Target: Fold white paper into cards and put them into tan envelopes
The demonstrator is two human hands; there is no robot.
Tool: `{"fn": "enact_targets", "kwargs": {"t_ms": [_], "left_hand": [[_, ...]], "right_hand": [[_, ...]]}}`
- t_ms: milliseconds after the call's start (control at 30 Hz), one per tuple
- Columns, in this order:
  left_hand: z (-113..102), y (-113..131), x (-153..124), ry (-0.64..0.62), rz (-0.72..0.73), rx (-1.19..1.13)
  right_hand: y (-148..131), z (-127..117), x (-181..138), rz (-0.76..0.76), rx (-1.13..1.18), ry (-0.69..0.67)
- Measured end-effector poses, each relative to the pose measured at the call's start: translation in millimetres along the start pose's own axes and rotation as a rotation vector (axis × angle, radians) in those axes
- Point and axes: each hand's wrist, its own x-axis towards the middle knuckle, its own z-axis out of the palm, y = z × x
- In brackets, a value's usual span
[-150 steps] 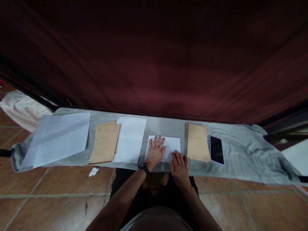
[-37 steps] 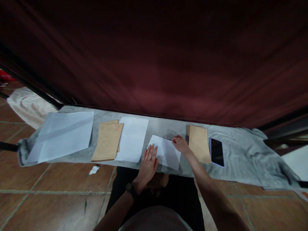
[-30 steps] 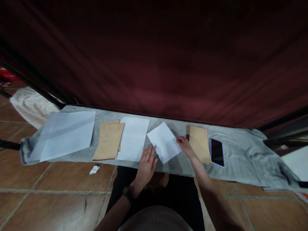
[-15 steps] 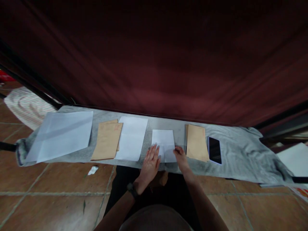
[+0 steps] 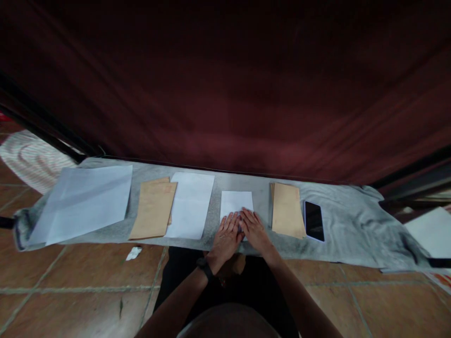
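Note:
A small folded white paper lies upright on the grey cloth right in front of me. My left hand and my right hand lie side by side, flat on the paper's near half, fingers stretched out and touching each other. A black watch is on my left wrist. Both hands hold nothing; they only press on the sheet. The paper's near edge is hidden under my fingers.
Left of the folded paper lie a white sheet, a stack of brown envelopes and a large creased white sheet. To the right are more brown envelopes and a dark phone. A dark red curtain hangs behind. The floor is tiled.
The folded paper was turned from lying wide to standing upright. My right hand came from its far corner back to the near half, and both hands now press it together.

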Motion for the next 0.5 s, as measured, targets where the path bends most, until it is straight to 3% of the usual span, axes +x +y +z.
{"fn": "enact_targets", "kwargs": {"t_ms": [267, 500], "left_hand": [[6.2, -2.1, 0.9, 0.061, -0.032, 0.020], [12.9, -26.7, 41.1, 0.077, -0.111, 0.010]], "right_hand": [[27.2, 7.0, 27.0, 0.070, -0.175, 0.015], [39.6, 17.4, 47.3, 0.098, -0.224, 0.056]]}}
